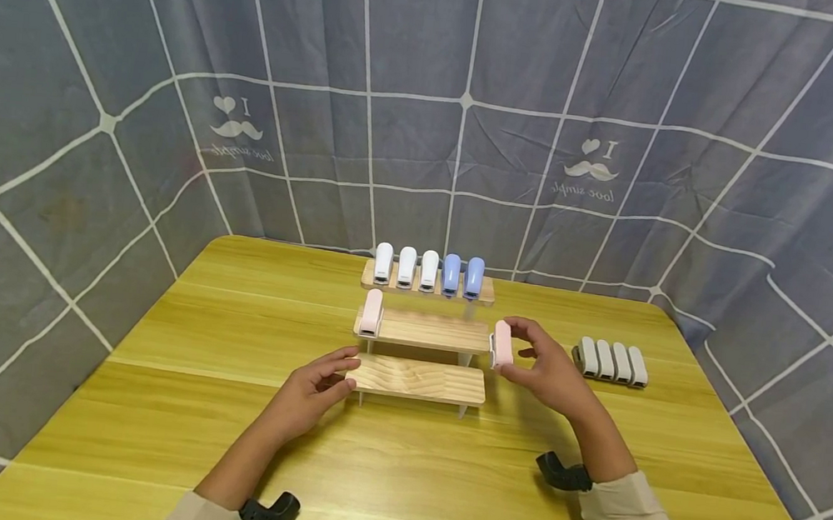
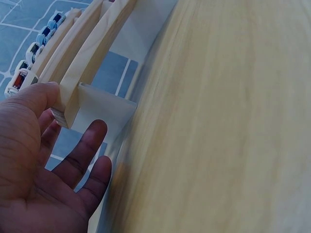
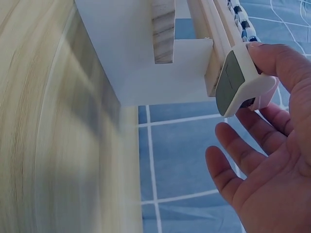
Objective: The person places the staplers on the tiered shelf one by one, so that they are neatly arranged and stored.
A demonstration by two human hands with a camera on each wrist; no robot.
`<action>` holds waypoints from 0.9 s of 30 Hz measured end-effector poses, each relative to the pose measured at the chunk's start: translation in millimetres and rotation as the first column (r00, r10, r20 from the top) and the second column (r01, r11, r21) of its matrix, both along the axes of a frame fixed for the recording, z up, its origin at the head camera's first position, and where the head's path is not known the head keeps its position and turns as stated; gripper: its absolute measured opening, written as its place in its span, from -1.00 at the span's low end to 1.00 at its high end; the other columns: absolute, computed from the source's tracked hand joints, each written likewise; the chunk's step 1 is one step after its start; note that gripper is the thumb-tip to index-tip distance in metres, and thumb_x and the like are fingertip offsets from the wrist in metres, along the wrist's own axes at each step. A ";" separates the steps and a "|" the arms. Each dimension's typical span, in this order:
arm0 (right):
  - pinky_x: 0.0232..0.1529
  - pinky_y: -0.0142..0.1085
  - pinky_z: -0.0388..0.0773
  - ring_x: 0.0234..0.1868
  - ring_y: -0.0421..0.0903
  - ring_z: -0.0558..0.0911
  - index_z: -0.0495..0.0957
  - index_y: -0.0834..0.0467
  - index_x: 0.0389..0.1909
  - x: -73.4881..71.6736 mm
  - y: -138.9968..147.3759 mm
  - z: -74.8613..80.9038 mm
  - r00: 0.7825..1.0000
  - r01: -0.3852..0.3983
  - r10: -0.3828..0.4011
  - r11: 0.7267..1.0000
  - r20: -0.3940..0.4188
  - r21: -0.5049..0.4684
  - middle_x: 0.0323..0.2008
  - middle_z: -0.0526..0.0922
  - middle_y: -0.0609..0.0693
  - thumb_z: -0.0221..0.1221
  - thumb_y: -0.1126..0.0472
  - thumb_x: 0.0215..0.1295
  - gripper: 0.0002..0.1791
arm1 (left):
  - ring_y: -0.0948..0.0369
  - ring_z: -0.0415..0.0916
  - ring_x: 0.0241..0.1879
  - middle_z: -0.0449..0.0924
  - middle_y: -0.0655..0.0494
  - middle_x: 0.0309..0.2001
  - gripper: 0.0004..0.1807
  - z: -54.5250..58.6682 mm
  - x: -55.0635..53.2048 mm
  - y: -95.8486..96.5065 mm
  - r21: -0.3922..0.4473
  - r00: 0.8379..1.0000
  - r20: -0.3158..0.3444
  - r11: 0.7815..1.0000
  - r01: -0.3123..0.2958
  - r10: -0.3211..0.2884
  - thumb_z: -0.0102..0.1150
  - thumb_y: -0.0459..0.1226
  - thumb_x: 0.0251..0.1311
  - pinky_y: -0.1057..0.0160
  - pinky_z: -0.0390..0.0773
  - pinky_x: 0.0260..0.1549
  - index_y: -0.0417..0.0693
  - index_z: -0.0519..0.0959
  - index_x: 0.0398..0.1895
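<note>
My right hand pinches a pink mini stapler between thumb and fingers, beside the right end of the middle shelf board. In the right wrist view the grey underside of the stapler shows, tilted sideways. With thumb and forefinger, my left hand holds the left end of the lowest shelf board; its other fingers are spread below, as the left wrist view shows. Another pink stapler stands at the left end of the middle board.
On the top board stand three white staplers and two blue ones. Several whitish staplers sit in a row on the wooden table, right of my right hand. A grey checked curtain hangs behind the table.
</note>
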State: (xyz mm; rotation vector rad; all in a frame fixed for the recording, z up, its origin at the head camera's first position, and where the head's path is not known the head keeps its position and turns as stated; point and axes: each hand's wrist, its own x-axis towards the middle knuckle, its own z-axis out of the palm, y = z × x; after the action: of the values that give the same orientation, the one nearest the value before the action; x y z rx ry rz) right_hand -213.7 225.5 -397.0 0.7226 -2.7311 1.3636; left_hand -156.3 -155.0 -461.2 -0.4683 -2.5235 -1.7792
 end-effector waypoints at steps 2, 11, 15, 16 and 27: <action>0.15 0.06 0.40 0.27 0.09 0.41 0.26 0.18 0.40 0.1 -0.3 0.2 1.000 -0.002 0.002 1.000 0.000 -0.007 0.26 0.44 0.15 0.39 0.17 0.25 -0.24 | 0.02 0.41 0.28 0.35 0.06 0.40 -0.56 0.6 0.1 0.1 -0.003 1.000 0.004 1.000 -0.005 0.005 0.21 -0.20 0.38 0.19 0.46 0.15 -0.20 0.54 0.26; 0.01 0.04 0.44 0.19 0.08 0.46 0.24 0.23 0.41 2.0 -2.6 3.2 1.000 0.005 -0.006 0.999 -0.027 -0.033 0.21 0.48 0.18 0.38 0.29 0.22 -0.23 | 0.04 0.42 0.27 0.38 0.08 0.38 -0.58 2.0 0.3 0.6 -0.012 1.000 0.012 1.000 -0.017 0.017 0.22 -0.24 0.38 0.19 0.47 0.14 -0.19 0.55 0.25; 0.00 -0.01 0.44 0.18 0.05 0.47 0.27 0.19 0.40 3.9 -4.6 6.6 0.999 0.000 -0.001 0.999 -0.035 -0.044 0.21 0.49 0.14 0.39 0.25 0.23 -0.25 | 0.02 0.42 0.26 0.37 0.06 0.39 -0.57 1.7 0.5 0.6 -0.015 1.000 0.003 1.000 -0.012 0.012 0.21 -0.22 0.38 0.19 0.48 0.14 -0.21 0.55 0.25; -0.01 -0.02 0.44 0.18 0.04 0.47 0.28 0.18 0.39 4.3 -5.6 7.4 0.999 -0.005 0.003 0.999 -0.039 -0.046 0.21 0.49 0.12 0.39 0.23 0.23 -0.25 | 0.03 0.43 0.26 0.37 0.06 0.39 -0.57 1.8 0.6 0.8 -0.015 1.000 0.005 1.000 -0.012 0.012 0.22 -0.22 0.38 0.20 0.48 0.13 -0.21 0.55 0.25; -0.04 0.10 0.43 0.16 0.04 0.48 0.33 0.18 0.34 3.2 -30.2 11.6 0.997 -0.057 0.050 0.990 -0.063 -0.129 0.15 0.53 0.10 0.39 0.27 0.21 -0.31 | 0.01 0.42 0.27 0.36 0.00 0.39 -0.57 -1.2 -0.4 0.0 0.014 1.000 -0.013 1.000 0.007 -0.007 0.21 -0.23 0.38 0.22 0.49 0.11 -0.23 0.54 0.25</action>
State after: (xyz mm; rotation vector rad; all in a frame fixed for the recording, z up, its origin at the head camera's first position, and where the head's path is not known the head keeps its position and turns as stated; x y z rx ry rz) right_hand -210.5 195.3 -385.3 0.8187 -2.5661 1.4901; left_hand -156.7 -155.0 -462.5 -0.4869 -2.5029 -1.7887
